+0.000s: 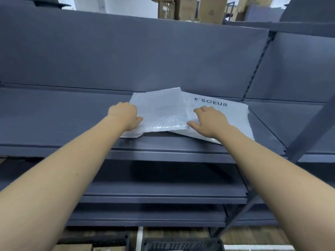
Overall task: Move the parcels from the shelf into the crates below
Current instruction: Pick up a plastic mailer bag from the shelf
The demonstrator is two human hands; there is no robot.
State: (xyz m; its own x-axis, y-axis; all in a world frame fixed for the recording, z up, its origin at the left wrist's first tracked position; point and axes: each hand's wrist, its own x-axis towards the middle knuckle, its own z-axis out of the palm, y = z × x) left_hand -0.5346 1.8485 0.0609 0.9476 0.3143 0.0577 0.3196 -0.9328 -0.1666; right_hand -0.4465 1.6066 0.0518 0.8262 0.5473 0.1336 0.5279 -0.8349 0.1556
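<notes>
Top shelf: the dark grey metal shelf point(72, 113) in front of you carried two white parcels near its front edge.
Left parcel: a plain white plastic mailer point(159, 109) lay flat, its right side overlapping the other.
Right parcel: a white mailer printed "SOEUR" point(233, 113) sat partly beneath it, angled toward the upright.
Lower shelves: two more grey shelves point(163, 191) below you showed only bare metal.
Floor: black crates point(181, 245) stood on the wood-patterned floor point(253, 236).
</notes>
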